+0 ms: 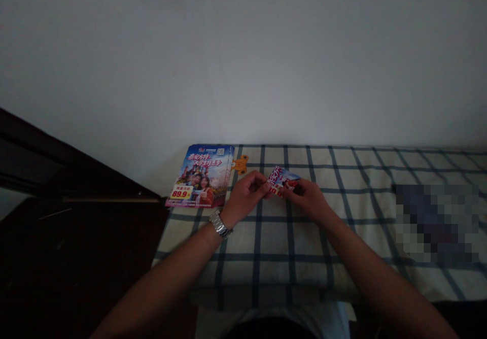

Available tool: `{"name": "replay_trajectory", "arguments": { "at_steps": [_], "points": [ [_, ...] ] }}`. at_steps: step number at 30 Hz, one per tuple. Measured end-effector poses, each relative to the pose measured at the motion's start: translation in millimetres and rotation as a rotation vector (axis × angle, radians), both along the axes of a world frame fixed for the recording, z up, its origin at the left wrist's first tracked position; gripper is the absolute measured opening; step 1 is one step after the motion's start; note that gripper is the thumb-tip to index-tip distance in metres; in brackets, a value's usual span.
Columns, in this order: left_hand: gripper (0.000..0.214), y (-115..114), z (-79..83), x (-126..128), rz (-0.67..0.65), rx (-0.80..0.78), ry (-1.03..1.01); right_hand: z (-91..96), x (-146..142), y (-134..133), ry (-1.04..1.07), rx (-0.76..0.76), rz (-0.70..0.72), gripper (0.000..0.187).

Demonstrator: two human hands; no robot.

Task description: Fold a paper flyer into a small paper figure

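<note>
A small folded flyer (280,177), printed in red, white and blue, is held between both hands above the checked cloth. My left hand (249,194), with a metal watch (220,224) on its wrist, pinches the flyer's left edge. On the other side, the fingers of my right hand (306,199) grip its right edge and partly cover it. To the left of my left hand lies a stack of colourful flyers (203,176) marked 89.9, with similar printing. How the held flyer is folded underneath cannot be seen.
A blue-and-white checked cloth (274,237) covers the surface. An orange bear figure (240,164) sits beside the stack. Far right, a blurred-out patch (436,225) hides something. A pale wall (243,65) stands behind, and dark floor (95,258) lies at left.
</note>
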State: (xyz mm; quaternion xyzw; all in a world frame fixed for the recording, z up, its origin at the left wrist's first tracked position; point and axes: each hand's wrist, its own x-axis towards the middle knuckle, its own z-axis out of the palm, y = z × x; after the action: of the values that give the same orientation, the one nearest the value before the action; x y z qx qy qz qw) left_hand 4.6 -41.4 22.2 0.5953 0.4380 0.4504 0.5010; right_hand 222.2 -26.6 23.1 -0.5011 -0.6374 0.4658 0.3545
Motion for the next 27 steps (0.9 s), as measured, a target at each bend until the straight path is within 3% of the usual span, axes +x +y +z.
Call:
{"name": "replay_trajectory", "arguments": {
  "at_steps": [6,17,27],
  "points": [
    [0.028,1.1,-0.1,0.3,-0.009,0.004,-0.005,-0.2,2.2,0.4,-0.067,0.042,0.046,0.031],
    [0.03,-0.6,0.2,0.1,-0.048,0.051,0.168,-4.0,0.0,-3.6,0.041,0.053,0.165,0.028],
    [0.031,-0.9,1.0,0.2,-0.017,0.04,0.24,-1.3,-2.2,-5.3,-0.018,0.112,0.156,0.024]
  ]
}}
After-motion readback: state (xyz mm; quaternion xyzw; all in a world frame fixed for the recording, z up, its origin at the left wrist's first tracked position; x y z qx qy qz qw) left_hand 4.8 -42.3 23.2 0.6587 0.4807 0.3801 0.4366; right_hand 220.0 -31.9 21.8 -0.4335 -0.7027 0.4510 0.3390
